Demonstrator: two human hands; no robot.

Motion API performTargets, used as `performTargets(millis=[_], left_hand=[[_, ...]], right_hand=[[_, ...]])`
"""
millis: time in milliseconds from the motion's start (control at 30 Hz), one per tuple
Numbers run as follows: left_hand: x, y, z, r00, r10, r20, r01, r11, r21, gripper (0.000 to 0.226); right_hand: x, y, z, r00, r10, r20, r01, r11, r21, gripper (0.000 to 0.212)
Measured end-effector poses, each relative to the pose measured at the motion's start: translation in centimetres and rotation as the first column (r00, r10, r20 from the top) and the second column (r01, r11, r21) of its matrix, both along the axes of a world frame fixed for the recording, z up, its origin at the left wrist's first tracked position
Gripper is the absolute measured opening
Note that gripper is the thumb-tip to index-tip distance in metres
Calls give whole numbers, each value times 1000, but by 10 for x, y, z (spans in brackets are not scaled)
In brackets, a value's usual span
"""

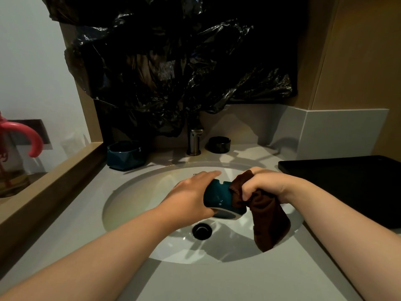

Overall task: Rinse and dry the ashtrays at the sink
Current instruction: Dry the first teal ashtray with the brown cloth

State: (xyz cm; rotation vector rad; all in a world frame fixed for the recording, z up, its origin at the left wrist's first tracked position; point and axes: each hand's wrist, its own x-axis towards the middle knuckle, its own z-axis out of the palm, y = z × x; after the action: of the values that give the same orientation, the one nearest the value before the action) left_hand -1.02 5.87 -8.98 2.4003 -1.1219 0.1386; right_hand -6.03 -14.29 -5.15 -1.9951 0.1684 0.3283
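Over the white sink basin (134, 203) my left hand (193, 192) grips a round teal ashtray (221, 198), tipped on its side with its opening turned to the right. My right hand (260, 183) clutches a brown cloth (269, 220) and pushes part of it into the ashtray's mouth; the rest of the cloth hangs down into the basin. A second teal ashtray (124, 155), faceted, stands on the counter at the back left. A black round ashtray (219, 144) stands right of the faucet (194, 140). No water runs from the faucet.
A black tray (347, 187) lies on the grey counter (206, 283) at the right. The black drain (201, 231) sits at the basin's bottom. Black plastic sheeting (173, 61) covers the wall behind the faucet. A pink hooked object (28, 135) shows at the far left.
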Motion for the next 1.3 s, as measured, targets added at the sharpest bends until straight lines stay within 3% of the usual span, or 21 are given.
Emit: performTargets(millis=[67,200,300,367,500,567,633,733,833,1067,1200,1300], left_hand=[[2,-1,0,998,55,-30,-54,998,36,83],[4,0,2,994,105,-33,-105,994,17,61],[6,0,3,984,170,-58,-173,984,-36,61],[6,-1,4,981,191,-46,-192,981,-25,61],[5,-2,5,975,221,-39,-221,975,-4,56],[6,-1,5,966,256,-27,-257,966,-11,54],[8,0,6,956,290,-35,-291,956,-28,54],[7,-1,8,957,290,-19,-290,956,-30,50],[3,-6,6,972,233,31,-234,972,24,48],[9,-2,8,947,317,-58,-318,948,-11,49],[6,-6,5,959,277,-54,-278,960,-12,52],[11,-2,7,931,337,-140,-350,933,-78,58]], right_hand=[[1,3,-1,1000,0,-8,0,1000,-29,24],[-3,3,2,999,-18,41,16,999,36,30],[-2,0,8,919,-275,282,231,956,181,27],[-3,5,13,825,-360,436,379,924,46,43],[-11,39,5,837,-70,542,295,893,-340,42],[-14,49,0,848,96,521,245,801,-546,35],[-15,47,1,834,213,509,213,727,-653,23],[-15,41,1,777,281,564,216,722,-657,14],[-13,46,-2,707,305,638,294,694,-657,21],[-16,44,0,722,403,563,200,657,-727,31],[-14,50,-3,676,434,595,258,618,-743,34],[-12,47,-5,672,405,620,272,644,-715,35]])
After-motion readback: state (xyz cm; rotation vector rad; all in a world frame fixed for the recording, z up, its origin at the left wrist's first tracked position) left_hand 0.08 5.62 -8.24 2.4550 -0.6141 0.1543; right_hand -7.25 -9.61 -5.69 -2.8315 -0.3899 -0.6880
